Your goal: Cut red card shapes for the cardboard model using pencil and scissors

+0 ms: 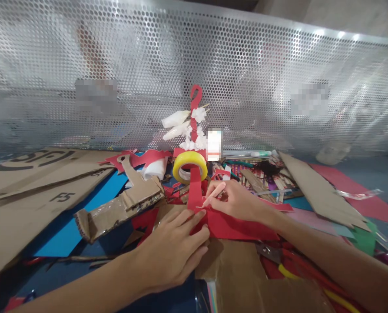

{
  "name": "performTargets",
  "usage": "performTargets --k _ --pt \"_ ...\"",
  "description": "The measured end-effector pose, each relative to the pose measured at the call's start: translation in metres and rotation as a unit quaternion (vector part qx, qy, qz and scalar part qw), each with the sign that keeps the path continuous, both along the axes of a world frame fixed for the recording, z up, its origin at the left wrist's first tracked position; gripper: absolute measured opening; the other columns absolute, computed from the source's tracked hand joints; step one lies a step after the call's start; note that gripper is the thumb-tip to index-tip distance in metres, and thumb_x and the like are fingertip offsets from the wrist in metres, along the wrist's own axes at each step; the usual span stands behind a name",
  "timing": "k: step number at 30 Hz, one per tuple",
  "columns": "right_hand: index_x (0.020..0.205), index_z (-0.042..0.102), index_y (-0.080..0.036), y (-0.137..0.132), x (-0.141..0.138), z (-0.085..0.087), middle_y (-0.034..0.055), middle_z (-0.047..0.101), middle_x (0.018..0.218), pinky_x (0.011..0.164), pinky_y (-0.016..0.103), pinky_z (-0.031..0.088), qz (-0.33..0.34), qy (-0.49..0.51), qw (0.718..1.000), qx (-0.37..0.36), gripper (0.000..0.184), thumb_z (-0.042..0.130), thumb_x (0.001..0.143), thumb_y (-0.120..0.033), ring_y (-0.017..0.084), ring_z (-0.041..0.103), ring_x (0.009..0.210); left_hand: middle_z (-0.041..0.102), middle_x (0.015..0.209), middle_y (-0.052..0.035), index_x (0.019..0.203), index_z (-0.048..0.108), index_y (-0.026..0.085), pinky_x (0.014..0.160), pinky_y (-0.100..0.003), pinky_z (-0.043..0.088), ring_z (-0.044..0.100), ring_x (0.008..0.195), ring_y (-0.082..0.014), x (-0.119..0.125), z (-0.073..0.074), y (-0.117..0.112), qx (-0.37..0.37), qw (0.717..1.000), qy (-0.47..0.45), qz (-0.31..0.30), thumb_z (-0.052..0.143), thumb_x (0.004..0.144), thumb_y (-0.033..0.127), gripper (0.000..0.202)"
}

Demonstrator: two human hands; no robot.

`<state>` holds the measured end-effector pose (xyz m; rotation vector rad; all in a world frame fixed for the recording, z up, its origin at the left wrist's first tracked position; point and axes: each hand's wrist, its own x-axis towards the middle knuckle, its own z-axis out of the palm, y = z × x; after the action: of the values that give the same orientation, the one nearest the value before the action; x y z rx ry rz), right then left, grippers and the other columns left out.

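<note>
My left hand [177,243] lies with its fingers stretched over the left part of a red sheet [242,226], pressing on it. A red strip [194,189] runs up from under those fingertips to a roll of yellow tape [177,165]. My right hand [239,200] is closed around a short, pale pink pen-like stick [215,194]. The stick's tip is at the red surface, close to my left fingertips. Behind the tape stands a red hook-topped piece [196,98] with white flower-like pieces [189,141] on it.
Brown cardboard [37,187] and a blue sheet [83,221] lie at the left, near a cut cardboard piece [141,191]. Scissors [268,252] with red and yellow handles are below my right forearm. Perforated metal mesh [246,78] stands behind. Scraps crowd the right.
</note>
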<state>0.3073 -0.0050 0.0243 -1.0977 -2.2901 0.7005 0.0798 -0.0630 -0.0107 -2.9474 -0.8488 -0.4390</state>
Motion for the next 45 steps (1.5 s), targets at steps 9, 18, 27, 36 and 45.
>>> performTargets --k 9,18,27,36,45 --pt "0.079 0.077 -0.018 0.001 0.0028 0.0003 0.0003 0.072 0.082 0.06 0.026 0.037 -0.014 -0.011 1.0 0.013 0.019 0.06 0.086 -0.016 0.01 0.055 0.062 0.058 0.141 -0.0107 0.114 0.062 0.022 0.103 -0.053 0.044 0.056 0.119 -0.0311 -0.0006 0.0014 -0.0005 0.0 1.0 0.011 0.001 0.044 0.101 0.031 0.024" --pt "0.074 0.072 -0.017 0.0001 0.0016 0.0005 -0.0008 0.07 0.078 0.06 0.025 0.036 -0.015 -0.006 1.0 0.013 0.015 0.062 0.086 -0.019 0.01 0.053 0.06 0.058 0.142 -0.011 0.115 0.061 0.022 0.104 -0.054 0.043 0.056 0.119 -0.0313 -0.0011 0.0013 -0.0007 0.001 1.0 0.015 0.002 0.043 0.102 0.031 0.025" --pt "0.071 0.066 -0.017 -0.0002 0.0017 0.0032 -0.0032 0.067 0.073 0.059 0.025 0.034 -0.037 -0.021 0.998 0.038 0.014 0.062 0.084 -0.016 0.008 0.05 0.058 0.056 0.144 -0.011 0.117 0.061 0.022 0.103 -0.055 0.043 0.055 0.119 -0.0315 0.0 -0.0003 0.001 -0.005 1.0 0.017 0.002 0.043 0.102 0.032 0.025" --pt "0.071 0.062 -0.018 0.0015 0.0051 0.0002 -0.0038 0.068 0.075 0.06 0.025 0.036 -0.042 -0.027 0.998 0.044 0.012 0.061 0.083 -0.015 0.009 0.054 0.061 0.056 0.144 -0.0099 0.118 0.06 0.022 0.101 -0.054 0.046 0.055 0.119 -0.0318 -0.0012 0.0019 0.0028 -0.026 1.0 0.015 0.003 0.044 0.102 0.034 0.026" --pt "0.07 0.059 -0.018 0.0013 0.0055 0.0005 -0.0033 0.067 0.072 0.06 0.025 0.035 -0.045 -0.034 0.997 0.052 0.012 0.062 0.082 -0.016 0.01 0.055 0.062 0.058 0.141 -0.0093 0.132 0.056 0.023 0.1 -0.052 0.047 0.057 0.116 -0.03 0.0013 0.0018 0.0052 -0.015 1.0 0.005 -0.005 0.047 0.101 0.033 0.035"
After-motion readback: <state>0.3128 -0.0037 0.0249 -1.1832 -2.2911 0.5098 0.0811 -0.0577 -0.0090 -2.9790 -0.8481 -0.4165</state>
